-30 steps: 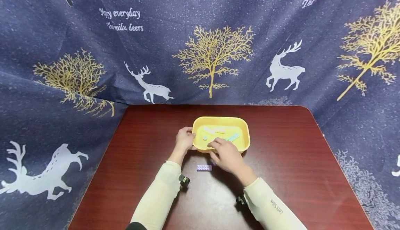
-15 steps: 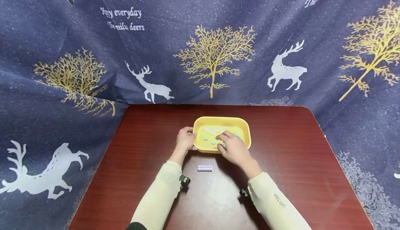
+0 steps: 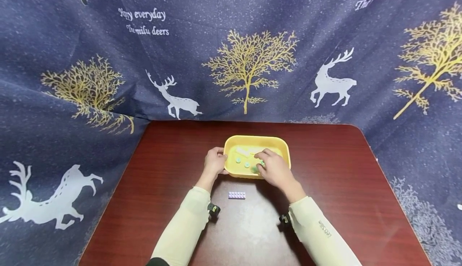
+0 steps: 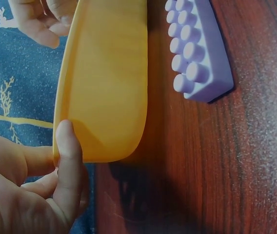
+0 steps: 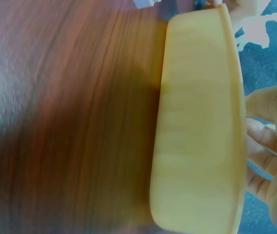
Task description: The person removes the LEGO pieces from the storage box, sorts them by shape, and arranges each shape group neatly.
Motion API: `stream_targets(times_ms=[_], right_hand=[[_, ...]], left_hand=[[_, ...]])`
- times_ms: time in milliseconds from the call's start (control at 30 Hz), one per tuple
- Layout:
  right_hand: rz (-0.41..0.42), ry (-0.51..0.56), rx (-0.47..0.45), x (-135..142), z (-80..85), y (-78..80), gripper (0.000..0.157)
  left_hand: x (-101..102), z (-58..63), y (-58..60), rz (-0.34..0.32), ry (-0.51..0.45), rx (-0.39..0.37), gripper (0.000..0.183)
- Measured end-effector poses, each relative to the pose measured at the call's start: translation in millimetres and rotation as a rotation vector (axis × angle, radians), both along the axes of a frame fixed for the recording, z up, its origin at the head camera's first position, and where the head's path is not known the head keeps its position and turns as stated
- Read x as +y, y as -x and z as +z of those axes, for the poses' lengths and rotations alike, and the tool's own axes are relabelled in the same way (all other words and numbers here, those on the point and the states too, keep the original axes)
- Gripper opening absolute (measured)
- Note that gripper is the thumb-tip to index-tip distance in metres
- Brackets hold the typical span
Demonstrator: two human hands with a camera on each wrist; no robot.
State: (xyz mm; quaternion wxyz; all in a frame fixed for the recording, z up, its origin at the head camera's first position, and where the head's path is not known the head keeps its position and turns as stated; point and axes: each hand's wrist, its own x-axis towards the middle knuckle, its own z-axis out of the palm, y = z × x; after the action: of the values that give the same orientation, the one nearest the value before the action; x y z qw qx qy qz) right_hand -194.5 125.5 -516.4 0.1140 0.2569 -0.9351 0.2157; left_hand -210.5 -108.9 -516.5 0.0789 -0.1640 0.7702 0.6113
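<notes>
A yellow plastic tub point(image 3: 231, 172) stands on the table in the head view. My left hand point(image 3: 214, 163) grips its left end, thumb point(image 4: 69, 146) on the outer wall in the left wrist view. Over the tub's right part, my right hand point(image 3: 276, 169) reaches in, thumb and fingers apart; its fingertips are behind the wall in the right wrist view. Inside lie a small green round piece point(image 3: 238, 160), another green round piece point(image 3: 247, 165), more green pieces by the right thumb, and pale pink bricks point(image 3: 242, 151). A purple studded toy brick point(image 3: 236, 195) lies in front.
The dark red wooden table point(image 3: 325, 149) ends at the back against a blue curtain point(image 3: 245, 13) printed with deer and trees. Both forearms rise from the front edge of the view, each with a small black wrist camera point(image 3: 213, 209).
My right hand has moved right and slightly back within the tub, uncovering green round pieces and covering the green brick at right. My left hand keeps its hold; the purple brick stays put.
</notes>
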Motion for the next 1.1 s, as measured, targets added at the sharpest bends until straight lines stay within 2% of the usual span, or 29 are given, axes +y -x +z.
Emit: stream_targets(times_ms=[300,567,800,1100], right_hand=[[-0.033,-0.023,-0.047,11.1,-7.2,10.5,0.033],[-0.061,-0.061,-0.131,15.6,-8.6,17.2,0.039],[-0.068,-0.088,-0.139,19.6,-7.3,21.5,0.047],[-0.052,-0.112,-0.166,24.3,-11.3,27.8,0.043]], left_hand=[[0.4,0.3,0.2,0.002,0.019,0.002,0.034],[-0.8,0.5,2.7,0.001,0.019,-0.004,0.034],[-1.0,-1.4,5.6,0.008,-0.002,-0.014,0.036],[-1.1,-2.1,3.1,0.008,0.002,-0.013,0.036]])
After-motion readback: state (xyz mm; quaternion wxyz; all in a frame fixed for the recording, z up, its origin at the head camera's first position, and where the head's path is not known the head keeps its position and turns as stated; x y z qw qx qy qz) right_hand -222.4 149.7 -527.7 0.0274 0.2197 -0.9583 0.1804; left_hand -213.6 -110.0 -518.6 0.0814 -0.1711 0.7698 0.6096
